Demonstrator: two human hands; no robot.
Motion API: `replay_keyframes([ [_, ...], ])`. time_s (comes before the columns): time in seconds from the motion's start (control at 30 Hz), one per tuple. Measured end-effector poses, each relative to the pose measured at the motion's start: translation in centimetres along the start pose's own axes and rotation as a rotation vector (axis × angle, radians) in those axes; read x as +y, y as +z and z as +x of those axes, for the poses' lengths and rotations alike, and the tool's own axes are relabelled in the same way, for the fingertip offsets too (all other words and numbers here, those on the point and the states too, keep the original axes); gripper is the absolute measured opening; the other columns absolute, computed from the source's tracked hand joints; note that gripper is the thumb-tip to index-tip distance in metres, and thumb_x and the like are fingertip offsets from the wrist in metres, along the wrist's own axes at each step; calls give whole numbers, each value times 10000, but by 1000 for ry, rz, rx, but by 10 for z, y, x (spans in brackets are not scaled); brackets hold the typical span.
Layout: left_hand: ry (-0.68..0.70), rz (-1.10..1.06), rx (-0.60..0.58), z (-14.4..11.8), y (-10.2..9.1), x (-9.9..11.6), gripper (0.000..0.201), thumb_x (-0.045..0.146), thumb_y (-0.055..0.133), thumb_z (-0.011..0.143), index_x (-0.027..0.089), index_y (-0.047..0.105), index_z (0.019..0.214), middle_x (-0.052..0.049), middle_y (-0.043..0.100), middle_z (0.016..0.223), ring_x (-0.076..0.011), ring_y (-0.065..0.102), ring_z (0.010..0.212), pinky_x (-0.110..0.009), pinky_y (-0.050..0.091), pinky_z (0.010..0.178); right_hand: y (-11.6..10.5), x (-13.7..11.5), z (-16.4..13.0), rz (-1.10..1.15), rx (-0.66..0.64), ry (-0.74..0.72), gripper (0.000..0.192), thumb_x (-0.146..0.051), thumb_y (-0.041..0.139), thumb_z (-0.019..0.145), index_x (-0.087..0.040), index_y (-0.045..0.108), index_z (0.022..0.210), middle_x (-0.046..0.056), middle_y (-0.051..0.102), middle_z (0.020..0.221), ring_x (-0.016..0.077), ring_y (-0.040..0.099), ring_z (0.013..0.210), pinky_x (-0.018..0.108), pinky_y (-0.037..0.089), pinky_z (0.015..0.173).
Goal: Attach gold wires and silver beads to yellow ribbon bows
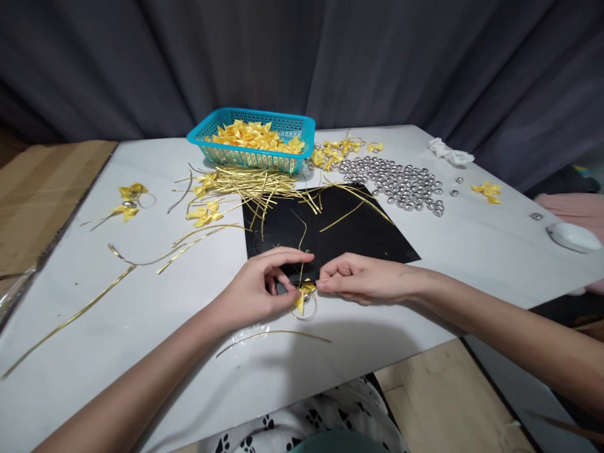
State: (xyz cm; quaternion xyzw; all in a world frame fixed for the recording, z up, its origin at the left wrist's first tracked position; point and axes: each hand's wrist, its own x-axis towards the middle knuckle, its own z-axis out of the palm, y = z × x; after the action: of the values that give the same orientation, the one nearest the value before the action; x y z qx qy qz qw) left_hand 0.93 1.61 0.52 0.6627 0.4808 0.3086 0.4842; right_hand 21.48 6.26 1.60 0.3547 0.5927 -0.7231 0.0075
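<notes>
Between the thumb and fingers of my left hand is a small yellow ribbon flower, at the front edge of the black sheet. A thin wire loop curls below the flower, and a gold wire stem rises from it. My right hand is closed in a pinch at the flower's right side; what its fingertips grip is too small to tell. In front of both hands a loose gold wire lies on the white table.
A blue basket of yellow ribbon flowers stands at the back, with a pile of gold wires before it. Silver beads spread to the right. Finished-looking flowers lie left. A white mouse sits at the right edge.
</notes>
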Motion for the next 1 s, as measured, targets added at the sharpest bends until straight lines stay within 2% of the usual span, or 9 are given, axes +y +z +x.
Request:
replay_keyframes([
  [0.2,5,7,-4,-1,0,-1,457,86,598,662,192,641,1104,-104,558,1243,-48,597,602,-179,397,467,1,-2,0,30,9,-1,357,-455,647,765,-142,507,665,-110,368,419,7,237,331,151,174,311],
  [0.37,11,-4,-19,-1,-1,0,499,70,597,652,202,622,1132,-104,534,1274,-49,617,598,-177,397,460,3,-3,1,50,34,9,406,-480,642,756,-156,448,605,-114,338,402,9,232,322,158,169,312],
  [0.5,9,-10,-20,0,-1,0,495,65,595,648,201,623,1123,-106,532,1280,-49,618,594,-174,412,460,-2,-1,-3,-80,31,27,390,-510,586,784,-165,467,650,-104,329,433,27,227,351,184,166,338],
  [0.57,8,-23,-15,0,-1,0,467,66,594,651,192,630,1099,-107,547,1260,-52,614,600,-172,414,458,-6,0,-7,-283,123,16,375,-511,568,793,-166,481,676,-83,351,481,40,259,400,195,179,379],
  [0.7,-50,-122,0,1,-1,-2,488,102,616,675,177,584,1156,-103,604,1139,-71,600,627,-192,459,504,-13,-2,-15,-903,533,-24,359,-490,494,839,-169,478,680,-12,468,572,79,357,487,236,207,473],
  [0.8,-104,-204,34,3,-1,-3,509,135,656,674,152,549,1172,-68,632,977,-83,587,638,-228,499,579,-15,-6,-17,-1263,654,-10,343,-468,422,876,-170,513,733,38,555,649,118,416,535,260,191,509],
  [0.9,-115,-221,56,4,-2,-4,456,158,682,677,144,558,1116,-18,635,790,-94,582,641,-225,485,594,-12,-8,-16,-1413,709,-45,315,-437,430,879,-158,548,792,89,596,783,180,496,684,267,214,534],
  [1.0,-111,-215,83,4,-2,-5,372,182,688,690,155,573,1042,-1,636,720,-103,589,639,-226,473,586,-4,-9,-11,-1347,810,-191,263,-389,472,871,-146,569,848,111,593,882,203,503,802,267,267,572],
])
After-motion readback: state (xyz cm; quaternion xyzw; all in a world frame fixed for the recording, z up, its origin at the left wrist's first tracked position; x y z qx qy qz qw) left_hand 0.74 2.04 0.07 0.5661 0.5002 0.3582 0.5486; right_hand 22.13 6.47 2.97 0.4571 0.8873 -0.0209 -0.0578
